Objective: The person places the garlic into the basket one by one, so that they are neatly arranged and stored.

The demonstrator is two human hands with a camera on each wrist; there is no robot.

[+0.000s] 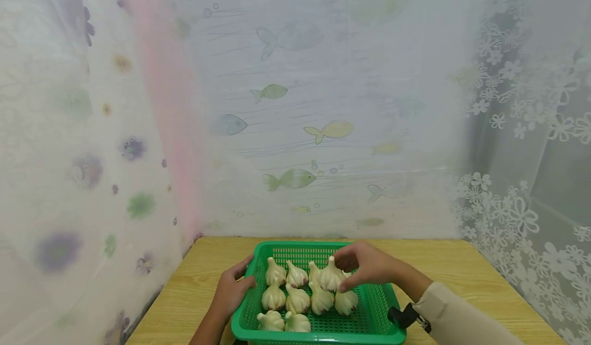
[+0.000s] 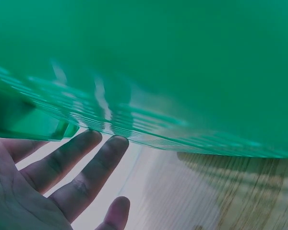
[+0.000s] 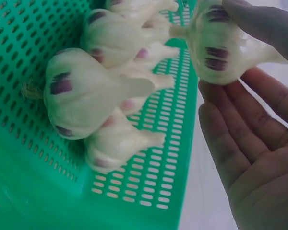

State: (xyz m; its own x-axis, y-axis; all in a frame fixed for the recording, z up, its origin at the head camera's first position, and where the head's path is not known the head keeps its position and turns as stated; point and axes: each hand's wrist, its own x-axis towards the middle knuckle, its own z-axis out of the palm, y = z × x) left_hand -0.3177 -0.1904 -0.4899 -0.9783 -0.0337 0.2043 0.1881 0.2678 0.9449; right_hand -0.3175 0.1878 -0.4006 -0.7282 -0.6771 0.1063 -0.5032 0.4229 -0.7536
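Observation:
A green perforated plastic basket [image 1: 365, 337] holds several garlic bulbs [image 1: 297, 300], pale with purple marks near the base. My right hand [image 1: 371, 267] holds one garlic bulb [image 1: 331, 276] over the bulbs at the basket's right part, stem up in the head view. In the right wrist view, the thumb and fingers pinch that bulb [image 3: 213, 48] above the rim. My left hand [image 1: 232, 288] touches the basket's left side, its thumb at the rim. The left wrist view shows its fairly straight fingers [image 2: 89, 179] against the outer wall [image 2: 182, 96].
The basket stands on a wooden table [image 1: 443, 268] near its front edge. Behind it hangs a pale curtain [image 1: 286, 129] printed with fish, and flowered sheets hang on both sides. A black strap [image 1: 408, 318] is around the right wrist.

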